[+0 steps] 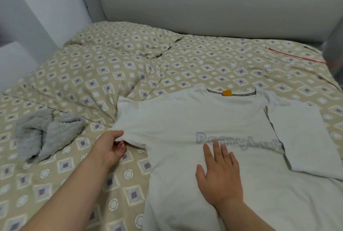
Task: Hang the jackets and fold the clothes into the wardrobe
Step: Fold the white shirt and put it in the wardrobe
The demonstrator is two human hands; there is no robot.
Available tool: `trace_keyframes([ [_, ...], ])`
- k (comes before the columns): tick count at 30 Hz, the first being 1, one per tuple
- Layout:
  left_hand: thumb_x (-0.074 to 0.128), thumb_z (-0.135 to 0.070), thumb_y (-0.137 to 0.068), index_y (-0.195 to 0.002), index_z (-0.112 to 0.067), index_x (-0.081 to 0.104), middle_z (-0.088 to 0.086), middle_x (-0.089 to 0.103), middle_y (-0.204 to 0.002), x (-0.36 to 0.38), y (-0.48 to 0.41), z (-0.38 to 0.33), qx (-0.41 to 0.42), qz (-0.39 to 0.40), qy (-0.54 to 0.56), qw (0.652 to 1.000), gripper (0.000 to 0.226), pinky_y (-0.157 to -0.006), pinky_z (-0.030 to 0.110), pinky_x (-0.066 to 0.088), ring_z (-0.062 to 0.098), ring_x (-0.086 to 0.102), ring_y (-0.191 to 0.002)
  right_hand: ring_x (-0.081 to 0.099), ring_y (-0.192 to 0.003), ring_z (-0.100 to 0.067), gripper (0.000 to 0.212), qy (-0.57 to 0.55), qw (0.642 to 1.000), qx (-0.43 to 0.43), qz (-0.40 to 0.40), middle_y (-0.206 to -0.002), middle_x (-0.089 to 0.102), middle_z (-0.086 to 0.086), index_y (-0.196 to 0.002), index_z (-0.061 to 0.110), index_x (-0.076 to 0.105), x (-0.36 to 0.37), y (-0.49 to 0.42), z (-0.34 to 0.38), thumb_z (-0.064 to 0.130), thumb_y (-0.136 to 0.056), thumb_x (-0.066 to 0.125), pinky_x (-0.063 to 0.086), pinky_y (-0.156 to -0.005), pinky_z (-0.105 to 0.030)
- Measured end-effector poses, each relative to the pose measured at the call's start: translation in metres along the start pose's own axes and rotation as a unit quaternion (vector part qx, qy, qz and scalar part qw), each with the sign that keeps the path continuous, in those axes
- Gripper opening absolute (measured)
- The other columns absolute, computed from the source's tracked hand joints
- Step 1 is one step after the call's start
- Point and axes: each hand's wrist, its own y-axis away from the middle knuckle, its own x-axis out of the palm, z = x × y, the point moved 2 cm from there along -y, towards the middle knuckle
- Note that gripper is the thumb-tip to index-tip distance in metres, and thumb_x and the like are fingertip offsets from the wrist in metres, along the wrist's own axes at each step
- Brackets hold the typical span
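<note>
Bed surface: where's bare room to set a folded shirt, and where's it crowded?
Free: bedspread between the T-shirt collar and the headboard, left of the red cord; also the near-left corner below the grey fleece. Crowded: the right half under the T-shirt, and the gap beside the fleece where the left hand pinches the sleeve.

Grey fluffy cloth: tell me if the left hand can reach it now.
Probably yes: the grey fluffy cloth lies uncovered beside the left hand, bare bedspread between them; the hand must first release the T-shirt sleeve it pinches.
</note>
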Motion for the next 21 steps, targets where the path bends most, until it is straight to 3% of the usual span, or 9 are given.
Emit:
trace_keyframes([
  [5,0.052,0.007,-0.083,-0.081,-0.008,0.052,0.007,0.051,-0.077,-0.006,-0.008,0.009,0.044,-0.11,0.007,0.993,0.015,-0.037,0.014,0.04,0.014,0.042,-0.055,0.043,-0.14,-0.029,0.067,-0.007,1.0,0.008,-0.004,-0.15,0.046,-0.012,-0.141,0.019,0.055,-0.005,0.0,0.001,0.047,-0.083,0.039,0.016,-0.114,-0.042],
  [7,0.057,-0.001,-0.076,-0.085,-0.008,0.057,0.01,0.059,-0.081,0.006,-0.004,0.006,0.061,-0.101,-0.014,0.993,0.012,-0.052,0.025,0.05,0.021,0.055,-0.062,0.042,-0.14,-0.029,0.067,-0.005,1.0,0.008,-0.001,-0.15,0.046,-0.012,-0.141,0.019,0.055,-0.003,0.0,0.002,0.047,-0.082,0.04,0.016,-0.115,-0.042],
  [10,0.07,-0.011,-0.064,-0.094,-0.007,0.066,0.011,0.071,-0.092,0.022,-0.004,-0.007,0.119,-0.114,-0.019,0.986,0.03,-0.08,0.043,0.058,0.028,0.069,-0.081,0.039,-0.142,-0.028,0.068,-0.009,1.0,0.011,0.006,-0.152,0.044,-0.011,-0.143,0.02,0.052,-0.003,0.0,0.0,0.048,-0.083,0.04,0.013,-0.116,-0.041],
  [13,0.067,-0.008,-0.081,-0.113,-0.008,0.064,0.011,0.07,-0.098,0.034,0.004,-0.013,0.074,-0.041,0.043,0.995,0.033,-0.071,0.041,0.059,0.026,0.068,-0.08,0.042,-0.141,-0.028,0.067,-0.015,1.0,0.013,0.01,-0.15,0.046,-0.011,-0.14,0.02,0.056,-0.005,0.0,0.0,0.048,-0.08,0.044,0.015,-0.115,-0.042],
  [17,0.051,-0.002,-0.093,-0.125,-0.006,0.058,0.012,0.066,-0.096,0.052,0.01,-0.016,0.023,0.022,0.083,0.996,0.034,-0.082,0.04,0.053,0.025,0.064,-0.082,0.044,-0.14,-0.028,0.067,-0.025,1.0,0.011,0.008,-0.15,0.048,-0.01,-0.139,0.021,0.057,-0.003,0.0,0.0,0.049,-0.079,0.047,0.018,-0.113,-0.043],
  [19,0.054,0.0,-0.088,-0.123,-0.005,0.058,0.012,0.065,-0.1,0.072,0.013,-0.015,0.065,0.008,0.056,0.996,0.035,-0.069,0.039,0.055,0.024,0.064,-0.081,0.043,-0.14,-0.028,0.067,-0.029,0.999,0.01,0.009,-0.15,0.048,-0.009,-0.139,0.021,0.057,-0.003,0.0,0.0,0.049,-0.079,0.048,0.019,-0.112,-0.044],
  [21,0.054,0.005,-0.08,-0.131,-0.011,0.053,0.01,0.063,-0.114,0.103,0.02,-0.009,0.186,-0.005,0.004,0.983,0.054,-0.069,0.034,0.055,0.025,0.064,-0.09,0.044,-0.139,-0.028,0.067,-0.034,0.999,0.008,0.007,-0.149,0.049,-0.009,-0.138,0.021,0.058,-0.003,0.0,-0.001,0.05,-0.079,0.048,0.02,-0.112,-0.044],
])
